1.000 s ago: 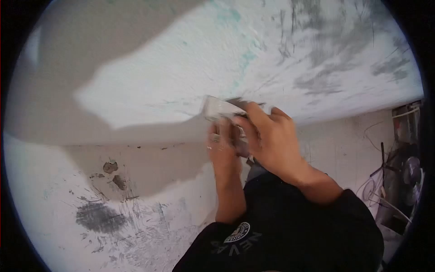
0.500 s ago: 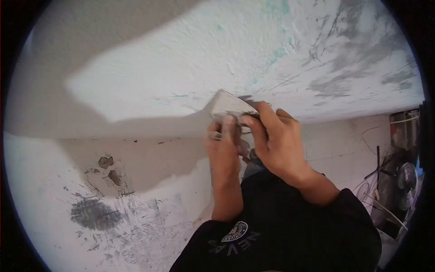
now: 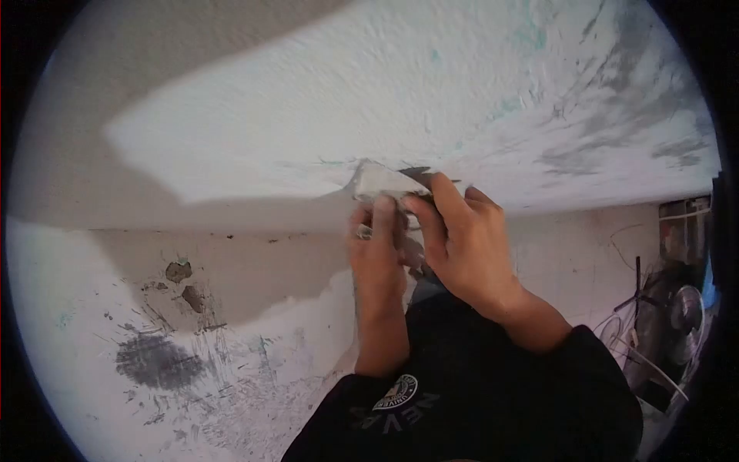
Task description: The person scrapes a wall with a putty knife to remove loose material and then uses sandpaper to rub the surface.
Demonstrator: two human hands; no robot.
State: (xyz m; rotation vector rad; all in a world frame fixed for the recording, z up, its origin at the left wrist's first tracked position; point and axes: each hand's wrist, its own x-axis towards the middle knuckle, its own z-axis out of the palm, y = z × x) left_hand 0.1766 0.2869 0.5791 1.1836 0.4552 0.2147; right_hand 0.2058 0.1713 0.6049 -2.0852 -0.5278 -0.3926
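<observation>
A small, flat, pale piece (image 3: 383, 180) with a pointed corner is held between my two hands, close to the wall surface. Its face is off-white and a dark grey flap or edge (image 3: 417, 171) shows behind it; its exact kind I cannot tell. My left hand (image 3: 379, 258) is closed, its thumb pressed on the lower edge of the piece. From the right, my right hand (image 3: 469, 242) pinches the other end with bent fingers. Part of the piece is hidden behind the fingers. Around it spreads the white, rough-plastered wall (image 3: 292, 123).
Dark smudges (image 3: 593, 138) and greenish patches mark the wall. A lower pale surface (image 3: 254, 377) has chipped holes (image 3: 178, 271) and a grey stain (image 3: 158, 360). At right stand a fan (image 3: 685, 312), cables and clutter. A shadow covers the upper left.
Both hands still hold the pale piece, which now sits slightly lower and tilted a little flatter. The view has shifted slightly.
</observation>
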